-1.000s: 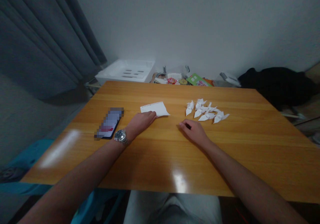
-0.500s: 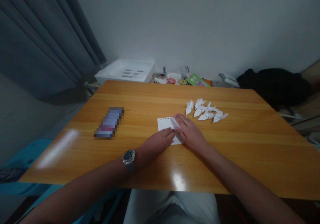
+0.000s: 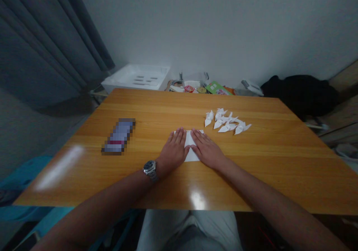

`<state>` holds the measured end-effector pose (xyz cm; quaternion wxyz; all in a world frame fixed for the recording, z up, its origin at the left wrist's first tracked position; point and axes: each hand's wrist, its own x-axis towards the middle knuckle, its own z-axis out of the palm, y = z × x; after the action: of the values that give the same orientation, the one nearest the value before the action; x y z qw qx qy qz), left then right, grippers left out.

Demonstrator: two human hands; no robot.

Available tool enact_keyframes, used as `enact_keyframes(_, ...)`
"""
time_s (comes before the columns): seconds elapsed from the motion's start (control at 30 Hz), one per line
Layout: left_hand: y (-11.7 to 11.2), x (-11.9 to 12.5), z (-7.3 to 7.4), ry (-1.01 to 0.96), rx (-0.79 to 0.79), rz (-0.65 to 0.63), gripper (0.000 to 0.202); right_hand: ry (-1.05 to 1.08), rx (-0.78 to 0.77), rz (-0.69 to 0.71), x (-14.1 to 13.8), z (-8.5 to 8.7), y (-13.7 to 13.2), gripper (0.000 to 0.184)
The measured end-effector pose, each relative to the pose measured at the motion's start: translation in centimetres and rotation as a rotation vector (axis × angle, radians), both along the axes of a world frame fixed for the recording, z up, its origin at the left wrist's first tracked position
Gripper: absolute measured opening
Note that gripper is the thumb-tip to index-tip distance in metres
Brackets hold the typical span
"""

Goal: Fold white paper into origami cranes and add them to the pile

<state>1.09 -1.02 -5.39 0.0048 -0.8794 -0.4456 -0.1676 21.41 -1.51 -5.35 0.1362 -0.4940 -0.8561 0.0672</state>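
Note:
A white sheet of paper (image 3: 191, 155) with a perforated far edge lies on the wooden table under both palms. My left hand (image 3: 173, 146) rests flat on its left part, fingers stretched forward, a metal watch (image 3: 150, 169) on the wrist. Across from it, my right hand (image 3: 207, 148) presses flat on the right part, fingers also extended. Between the hands a strip of the sheet shows; its side edges are hidden beneath them. Several folded white paper cranes (image 3: 220, 122) sit in a cluster beyond my right hand.
A blurred-out phone (image 3: 119, 136) lies on the left of the table (image 3: 156, 109). Behind the far edge are a white foam tray (image 3: 140, 75), a green booklet (image 3: 218, 88) and a black heap of cloth (image 3: 302, 94). A blue chair (image 3: 28, 176) stands at the left.
My left hand has shifted from the middle of the sheet to its left part and flattened, fingers now pointing forward. My right hand remains on the right part. The view has shifted slightly.

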Motion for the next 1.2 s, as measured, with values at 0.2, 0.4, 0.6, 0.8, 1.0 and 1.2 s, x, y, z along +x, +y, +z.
enact_keyframes(0.2, -0.3, 0.1, 0.1, -0.014, 0.018, 0.017, 0.062, -0.026, 0.009, -0.100, 1.9, -0.1, -0.2, 0.069)
enact_keyframes(0.4, 0.3, -1.4, 0.6, -0.007, 0.011, 0.053, 0.068, -0.060, 0.010, -0.111, 2.3, 0.0, -0.1, 0.070)
enact_keyframes(0.6, 1.0, -3.4, 2.7, -0.033, -0.110, -0.133, 0.060, -0.051, 0.031, -0.116, 1.8, 0.6, -0.2, 0.068)
enact_keyframes(0.8, 0.4, -3.9, 3.9, -0.045, -0.287, -0.292, 0.086, -0.033, 0.027, -0.118, 1.8, 0.5, -0.2, 0.067)
enact_keyframes(1.0, 0.5, -3.8, 4.2, 0.025, -0.269, -0.296, 0.069, 0.014, 0.073, -0.061, 2.5, 1.9, 0.1, 0.068)
enact_keyframes(1.2, 1.1, -3.8, 4.7, 0.038, -0.245, -0.301, 0.052, 0.152, 0.113, 0.182, 3.7, 4.3, -0.5, 0.069)
